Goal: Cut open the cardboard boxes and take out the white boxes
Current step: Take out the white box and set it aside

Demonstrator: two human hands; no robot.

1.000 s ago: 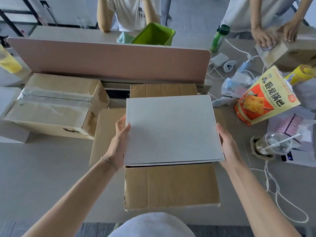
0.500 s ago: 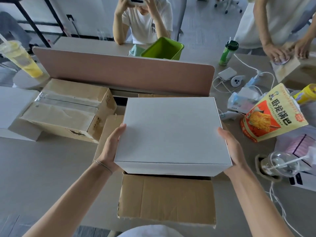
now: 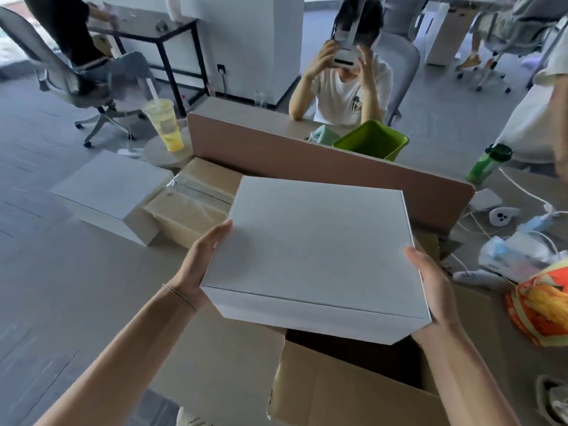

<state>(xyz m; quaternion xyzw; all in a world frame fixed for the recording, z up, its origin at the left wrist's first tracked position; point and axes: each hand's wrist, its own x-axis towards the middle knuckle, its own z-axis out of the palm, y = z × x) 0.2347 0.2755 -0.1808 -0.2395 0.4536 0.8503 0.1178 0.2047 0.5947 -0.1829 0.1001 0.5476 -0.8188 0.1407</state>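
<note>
Both hands clasp a white box [image 3: 316,250] from its sides: the left hand [image 3: 201,265] flat against the left edge, the right hand [image 3: 433,287] flat against the right edge (thumbs over the top rim). Below the hands gapes the opened cardboard box [image 3: 347,392]. Beyond the left hand lie a taped cardboard box [image 3: 196,201] and a second white box [image 3: 113,192], touching.

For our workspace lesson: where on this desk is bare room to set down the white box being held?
Bare desk lies left of the left hand, in front of the other white box. The right side is crowded with cables and a snack bag.
</note>
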